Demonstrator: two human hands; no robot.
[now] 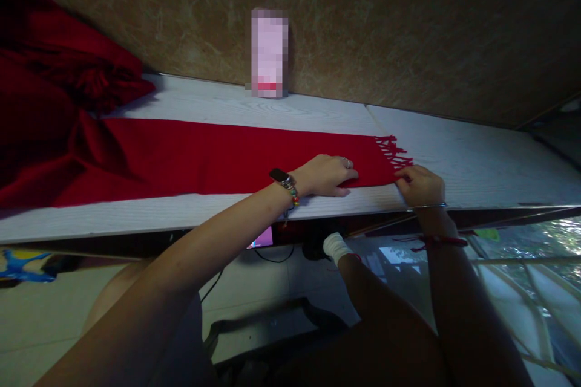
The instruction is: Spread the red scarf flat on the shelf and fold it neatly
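A red scarf (236,157) lies lengthwise along a white wood-grain tabletop (463,157), with its knotted fringe (393,152) at the right end. My left hand (327,174) rests palm down on the scarf a little left of the fringe, fingers loosely extended and a ring on one of them. At the scarf's near right corner, my right hand (421,186) is closed, pinching the edge beside the fringe. Toward the left the scarf is rumpled and merges with a larger heap of red fabric (40,72), so its other end cannot be made out.
Against the brown marbled wall (390,30) leans a pixelated pink object (269,51). Under the table edge are a lit pink screen (261,237), a dark cable (275,259) and a foot in a white sock (336,247). Glass panes are at the lower right.
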